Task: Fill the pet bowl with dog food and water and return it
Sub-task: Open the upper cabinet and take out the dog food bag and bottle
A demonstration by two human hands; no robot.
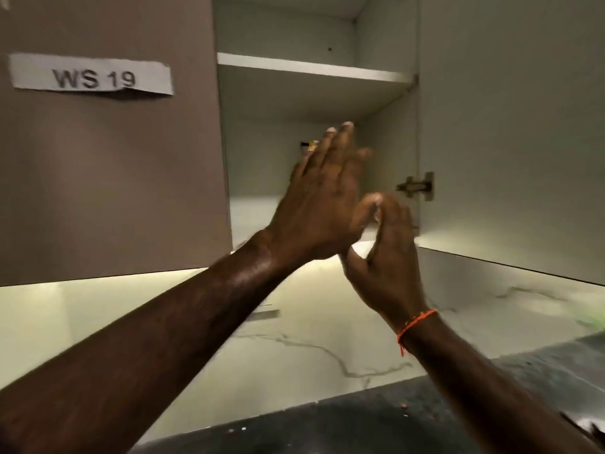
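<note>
Both hands are reaching up into the open wall cupboard (294,103): the left hand (322,198) is stretching in with straight, spread fingers (340,139) holding nothing, and the right hand (386,257) is hanging loosely curled below it, also holding nothing. The pet bowl is showing nowhere, and only a small dark and yellow item (310,145), too hidden to name, is sitting at the back of the lower compartment under a bare shelf (311,68). If that is the dog food, it is likely looking light and best gripped round its body.

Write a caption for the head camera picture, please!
Both hands, left hand and right hand, reach empty into an open wall cupboard.
</note>
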